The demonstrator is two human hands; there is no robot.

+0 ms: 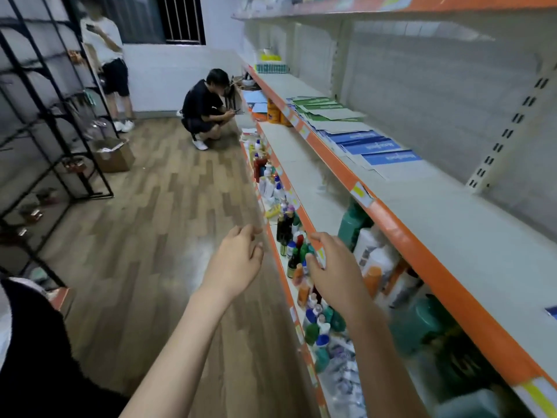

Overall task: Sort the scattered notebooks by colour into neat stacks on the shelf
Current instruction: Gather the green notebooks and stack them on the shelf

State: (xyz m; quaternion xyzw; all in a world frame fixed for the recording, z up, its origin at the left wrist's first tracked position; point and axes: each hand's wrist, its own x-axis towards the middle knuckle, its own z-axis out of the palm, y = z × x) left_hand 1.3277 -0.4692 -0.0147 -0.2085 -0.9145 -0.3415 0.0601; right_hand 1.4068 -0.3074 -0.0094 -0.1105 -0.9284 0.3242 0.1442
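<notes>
Orange edging runs along the shelf (401,188) that climbs from the lower right of the frame toward the upper middle, and my notebooks lie on its pale deck right of centre. Nearest me are the blue notebooks (370,144), fanned and overlapping, not squared up. Beyond them, further up the frame, the green notebooks (324,108) lie in a similar loose spread, some showing plain grey backs. So the colours look roughly grouped already, blue with blue and green with green, but I would judge neither pile neat yet: edges stick out at different angles and covers slide over one another. One more blue corner (552,312) peeks in at the far right edge on the same shelf, well apart from the others; I cannot tell whether it is a notebook.

My left hand (238,260) hangs in the lower middle of the frame over the wooden floor, fingers loosely curled and holding nothing. My right hand (331,267) is just beside it, in front of the lower shelf rim and the crowded bottles (297,251), fingers relaxed and slightly apart, also carrying nothing. Both are well short of the notebooks.

What remains, I think, is to square each fan into a tidy stack.
</notes>
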